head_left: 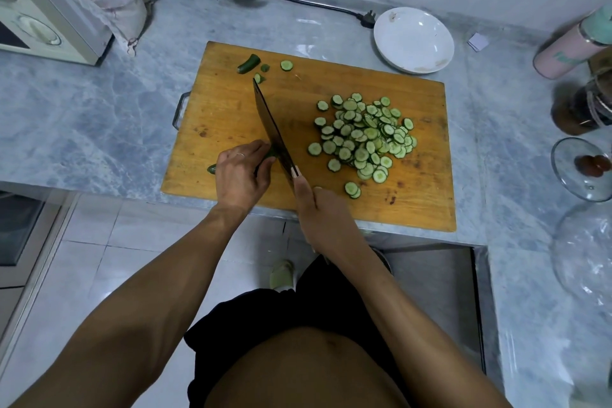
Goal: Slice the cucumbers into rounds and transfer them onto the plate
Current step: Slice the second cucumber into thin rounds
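My left hand (pixel 243 169) pins the cucumber (pixel 270 153) at the near left of the cutting board (pixel 231 109); my right hand (pixel 318 209) grips the cleaver (pixel 273 127), its blade against my fingertips. A slip could nick them. Rounds (pixel 362 139) lie mid-board, and the plate (pixel 414 40) past its far corner is bare.

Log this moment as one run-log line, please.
phase: slicing | left hand: pinning cucumber | right hand: gripping cleaver | rounds: piled on board | plate: empty
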`<state>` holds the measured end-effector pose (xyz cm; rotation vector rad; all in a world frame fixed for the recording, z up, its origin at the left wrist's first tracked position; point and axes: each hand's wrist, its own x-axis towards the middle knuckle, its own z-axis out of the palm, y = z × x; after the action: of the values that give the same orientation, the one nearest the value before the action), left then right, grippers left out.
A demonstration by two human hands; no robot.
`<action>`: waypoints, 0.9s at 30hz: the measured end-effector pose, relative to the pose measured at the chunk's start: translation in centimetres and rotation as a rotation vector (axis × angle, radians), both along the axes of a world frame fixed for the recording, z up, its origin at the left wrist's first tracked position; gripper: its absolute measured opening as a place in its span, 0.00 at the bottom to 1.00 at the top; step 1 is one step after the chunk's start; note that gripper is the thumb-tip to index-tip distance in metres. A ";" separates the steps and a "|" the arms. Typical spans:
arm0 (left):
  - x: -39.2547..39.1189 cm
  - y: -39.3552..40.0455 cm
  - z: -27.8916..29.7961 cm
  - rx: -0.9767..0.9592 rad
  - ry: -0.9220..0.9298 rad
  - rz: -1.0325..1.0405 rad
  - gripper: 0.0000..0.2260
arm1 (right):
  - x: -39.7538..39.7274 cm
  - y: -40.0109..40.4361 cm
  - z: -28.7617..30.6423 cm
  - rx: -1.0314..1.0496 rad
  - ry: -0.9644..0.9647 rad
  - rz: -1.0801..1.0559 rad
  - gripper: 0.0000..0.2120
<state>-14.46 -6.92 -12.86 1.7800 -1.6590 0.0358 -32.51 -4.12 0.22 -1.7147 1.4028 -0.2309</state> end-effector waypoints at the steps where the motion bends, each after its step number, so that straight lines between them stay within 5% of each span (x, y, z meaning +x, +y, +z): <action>1: 0.0 0.0 0.0 -0.001 -0.001 0.000 0.11 | 0.1 0.0 0.0 0.008 -0.005 0.000 0.31; 27: -0.3 0.1 1.2 0.110 0.047 0.020 0.12 | 0.4 -1.5 -2.3 0.040 -0.060 -0.112 0.31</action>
<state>-14.78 -6.83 -11.68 1.8653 -1.6375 -0.0890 -32.09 -5.59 -2.09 -1.5858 1.4511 -0.3112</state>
